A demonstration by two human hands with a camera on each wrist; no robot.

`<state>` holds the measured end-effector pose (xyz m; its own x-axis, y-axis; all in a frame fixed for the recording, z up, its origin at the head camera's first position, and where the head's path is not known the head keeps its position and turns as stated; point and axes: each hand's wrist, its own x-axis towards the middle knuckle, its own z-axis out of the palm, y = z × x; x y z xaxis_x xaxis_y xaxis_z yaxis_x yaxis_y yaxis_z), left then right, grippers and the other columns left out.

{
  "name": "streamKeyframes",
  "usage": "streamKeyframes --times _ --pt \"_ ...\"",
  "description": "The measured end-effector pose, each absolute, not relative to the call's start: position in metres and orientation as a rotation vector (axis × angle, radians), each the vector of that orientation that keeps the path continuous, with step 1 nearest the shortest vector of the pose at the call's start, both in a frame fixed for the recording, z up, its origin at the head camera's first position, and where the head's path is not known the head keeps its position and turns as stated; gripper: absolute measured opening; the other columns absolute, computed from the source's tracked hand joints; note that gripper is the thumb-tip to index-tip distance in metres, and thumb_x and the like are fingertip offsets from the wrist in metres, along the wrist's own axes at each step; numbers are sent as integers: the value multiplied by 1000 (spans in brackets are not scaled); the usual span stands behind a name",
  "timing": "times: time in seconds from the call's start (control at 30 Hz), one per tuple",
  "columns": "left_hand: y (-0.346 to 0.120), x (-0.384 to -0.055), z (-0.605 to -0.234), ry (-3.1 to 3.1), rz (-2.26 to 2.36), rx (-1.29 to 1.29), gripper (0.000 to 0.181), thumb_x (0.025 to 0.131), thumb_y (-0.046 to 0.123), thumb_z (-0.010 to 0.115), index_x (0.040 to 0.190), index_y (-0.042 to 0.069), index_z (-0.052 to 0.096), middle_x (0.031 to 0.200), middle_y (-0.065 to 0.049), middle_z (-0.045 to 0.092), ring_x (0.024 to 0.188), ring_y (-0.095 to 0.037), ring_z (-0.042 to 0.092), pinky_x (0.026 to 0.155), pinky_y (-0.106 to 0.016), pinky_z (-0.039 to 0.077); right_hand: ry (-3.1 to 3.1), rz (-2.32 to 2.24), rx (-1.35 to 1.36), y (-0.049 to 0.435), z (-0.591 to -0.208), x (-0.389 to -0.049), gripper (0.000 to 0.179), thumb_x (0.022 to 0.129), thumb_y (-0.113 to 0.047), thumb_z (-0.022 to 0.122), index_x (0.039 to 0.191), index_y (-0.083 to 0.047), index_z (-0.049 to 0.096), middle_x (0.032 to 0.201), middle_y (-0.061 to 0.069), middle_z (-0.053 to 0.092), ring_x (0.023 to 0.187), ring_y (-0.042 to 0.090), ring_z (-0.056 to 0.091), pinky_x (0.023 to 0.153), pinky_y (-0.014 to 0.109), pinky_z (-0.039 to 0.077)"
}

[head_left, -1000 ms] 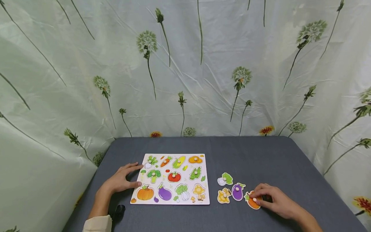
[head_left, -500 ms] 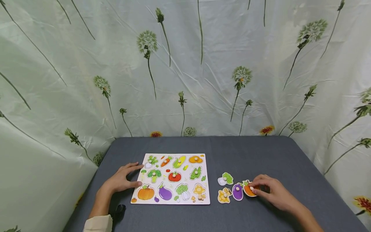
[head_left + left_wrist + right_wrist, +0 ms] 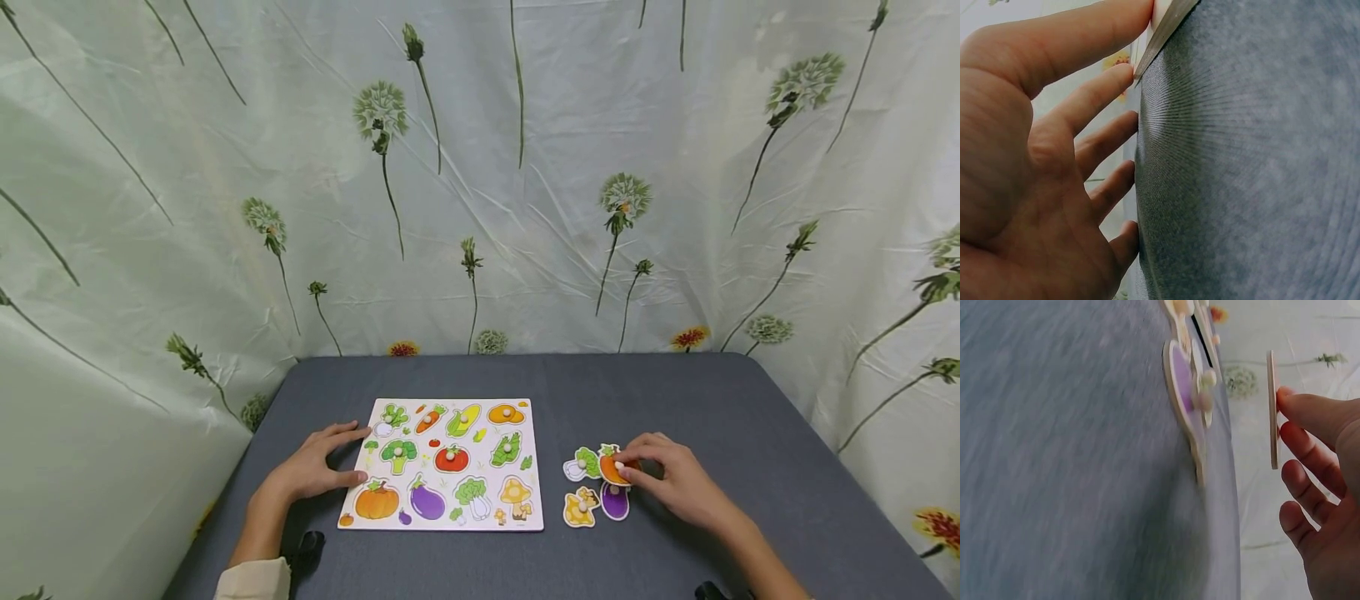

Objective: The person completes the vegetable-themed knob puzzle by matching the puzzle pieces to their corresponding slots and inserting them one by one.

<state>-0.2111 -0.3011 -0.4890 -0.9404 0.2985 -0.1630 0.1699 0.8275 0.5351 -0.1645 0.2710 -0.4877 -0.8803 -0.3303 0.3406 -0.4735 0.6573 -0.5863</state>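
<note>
My right hand [image 3: 672, 479] pinches the knob of an orange pumpkin puzzle piece [image 3: 611, 468]. In the right wrist view that piece [image 3: 1273, 412] is edge-on and raised off the table. Beneath it in the head view lies a purple eggplant piece [image 3: 615, 503], partly covered. A bok choy piece [image 3: 577, 468] and a yellow mushroom piece [image 3: 578, 508] lie to its left. My left hand [image 3: 317, 462] rests thumb and fingertips on the left edge of a white vegetable puzzle board [image 3: 480, 492]. The left wrist view shows the left fingers [image 3: 1107, 147] spread and fairly straight.
Broccoli [image 3: 398, 452], tomato [image 3: 451, 457] and several other knobbed pieces sit in the board's upper rows. Its bottom row shows printed pictures without knobs. A dark grey cloth [image 3: 645, 392] covers the table. A flowered curtain [image 3: 540, 250] hangs behind.
The right hand has lifted the pumpkin piece and carried it leftward and away from me, over the eggplant piece. My left hand and the board have stayed in place.
</note>
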Motion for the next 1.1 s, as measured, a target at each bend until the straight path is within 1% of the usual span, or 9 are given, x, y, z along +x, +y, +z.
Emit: streamKeyframes --times 0.13,0.23,0.43,0.6,0.67,0.93,1.1 --pt "-301 -211 -489 2770 779 356 82 82 48 83 153 18 52 163 -22 36 147 -55 27 107 -78 31 -2660 1050 683 256 -485 -171 12 91 -23 79 102 -28 80 99 -17 70 91 3 58 72 31 50" --pt "-301 -211 -489 2771 784 357 82 82 48 83 152 18 53 163 -22 36 146 -55 27 107 -78 31 -2654 1073 704 244 -482 -176 12 92 -22 79 102 -27 80 99 -17 70 91 4 58 72 31 50" --pt "-301 -211 -489 2767 779 346 83 82 49 83 152 19 53 163 -22 36 147 -55 27 107 -78 31 -2682 1115 669 220 -479 -183 8 92 -28 78 99 -31 79 98 -19 68 91 5 57 69 26 46" --pt "-301 -211 -488 2771 782 351 83 82 48 84 152 18 53 163 -22 37 146 -54 28 107 -78 31 -2675 1158 707 198 -479 -187 8 93 -28 77 101 -28 80 99 -16 69 92 10 59 73 33 50" --pt "-301 -211 -488 2771 787 351 83 81 48 84 152 18 53 163 -22 37 146 -54 28 107 -78 31 -2675 1173 729 190 -480 -187 9 93 -28 76 101 -27 80 100 -14 70 94 11 60 77 38 52" --pt "-301 -211 -490 2774 772 339 84 80 49 84 152 20 53 163 -21 37 146 -53 28 106 -78 32 -2710 1225 758 159 -480 -191 11 95 -33 75 104 -29 80 103 -15 70 100 11 60 83 36 52" --pt "-301 -211 -490 2776 777 333 85 79 49 85 152 19 53 163 -21 37 147 -54 28 107 -78 31 -2700 1253 789 142 -481 -195 13 95 -35 74 105 -29 79 105 -15 71 101 10 60 82 37 52"
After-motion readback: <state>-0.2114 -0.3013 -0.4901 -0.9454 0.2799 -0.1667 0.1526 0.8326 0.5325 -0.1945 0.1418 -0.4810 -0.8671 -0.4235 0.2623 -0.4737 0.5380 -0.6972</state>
